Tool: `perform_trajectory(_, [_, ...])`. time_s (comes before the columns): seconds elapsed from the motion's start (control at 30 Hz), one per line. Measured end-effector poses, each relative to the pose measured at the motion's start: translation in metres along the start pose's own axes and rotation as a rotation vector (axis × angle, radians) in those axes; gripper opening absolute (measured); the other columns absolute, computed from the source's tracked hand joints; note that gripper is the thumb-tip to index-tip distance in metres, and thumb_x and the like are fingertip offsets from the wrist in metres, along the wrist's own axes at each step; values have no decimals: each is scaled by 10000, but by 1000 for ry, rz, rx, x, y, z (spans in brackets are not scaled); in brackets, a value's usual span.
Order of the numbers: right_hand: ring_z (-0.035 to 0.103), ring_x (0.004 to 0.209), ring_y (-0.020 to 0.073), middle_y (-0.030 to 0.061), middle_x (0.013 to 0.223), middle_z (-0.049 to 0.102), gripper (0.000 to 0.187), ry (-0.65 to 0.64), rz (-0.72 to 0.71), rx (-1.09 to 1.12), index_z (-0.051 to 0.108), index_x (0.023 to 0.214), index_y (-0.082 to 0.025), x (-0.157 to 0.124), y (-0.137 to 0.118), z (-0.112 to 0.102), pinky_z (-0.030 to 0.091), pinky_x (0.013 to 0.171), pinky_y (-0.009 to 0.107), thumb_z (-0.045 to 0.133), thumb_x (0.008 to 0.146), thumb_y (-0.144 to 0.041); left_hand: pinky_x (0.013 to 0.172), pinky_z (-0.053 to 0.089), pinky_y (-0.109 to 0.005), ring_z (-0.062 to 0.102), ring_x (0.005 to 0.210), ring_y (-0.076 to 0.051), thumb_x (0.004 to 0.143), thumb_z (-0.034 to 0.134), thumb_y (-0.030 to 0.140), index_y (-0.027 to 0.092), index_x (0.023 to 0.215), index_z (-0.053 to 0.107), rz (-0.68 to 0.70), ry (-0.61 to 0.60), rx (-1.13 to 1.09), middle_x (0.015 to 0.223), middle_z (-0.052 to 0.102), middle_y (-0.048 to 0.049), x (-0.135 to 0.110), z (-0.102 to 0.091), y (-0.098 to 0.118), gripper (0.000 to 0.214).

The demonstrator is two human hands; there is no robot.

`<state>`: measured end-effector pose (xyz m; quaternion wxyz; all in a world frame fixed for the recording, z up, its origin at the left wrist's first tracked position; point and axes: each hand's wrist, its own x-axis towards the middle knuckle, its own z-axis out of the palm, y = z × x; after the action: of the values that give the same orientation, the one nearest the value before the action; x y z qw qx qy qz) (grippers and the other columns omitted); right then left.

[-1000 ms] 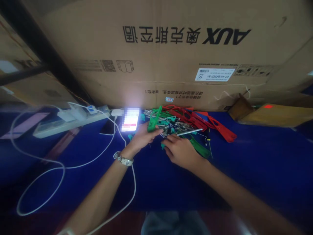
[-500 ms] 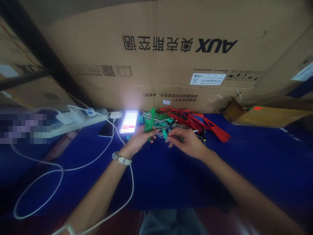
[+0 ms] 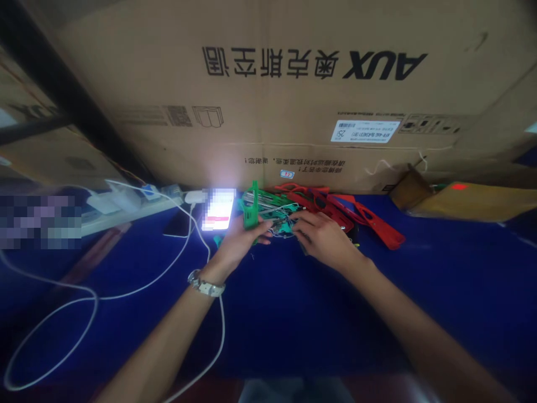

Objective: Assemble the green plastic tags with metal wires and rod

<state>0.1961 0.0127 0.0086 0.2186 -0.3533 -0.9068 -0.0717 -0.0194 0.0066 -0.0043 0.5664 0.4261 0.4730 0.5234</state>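
Note:
My left hand [image 3: 239,242], with a watch on its wrist, is closed on a green plastic piece [image 3: 251,207] that it holds upright. Right beside it my right hand [image 3: 323,238] reaches into a tangle of thin wires and small teal parts [image 3: 282,223], its fingers curled on something I cannot make out. Behind both hands lies a pile of green plastic pieces, red plastic pieces [image 3: 369,221] and metal rods on the blue table cover [image 3: 440,291].
A lit phone [image 3: 218,208] lies just left of my left hand, with a white cable [image 3: 84,294] looping across the cover. A power strip [image 3: 126,210] with plugs sits at the left. A large cardboard box [image 3: 293,95] stands along the back; a smaller box [image 3: 470,198] lies at right.
My right hand lifted off the cover, pinched a teal part, then pushed forward into the wire tangle. My left hand has raised the green piece more upright.

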Motion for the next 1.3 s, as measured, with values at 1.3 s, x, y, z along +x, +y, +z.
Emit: perform_trajectory(1.3, [646,920,255,102,956,730,221,57,-11,70,689,1112,-177,17,-19,-2,487,841,414,535,958,-139,571,595,-242,680,556,-134,623,881,263,154,660,608,185,170,-15,577,654,32,-4,14,-5,297])
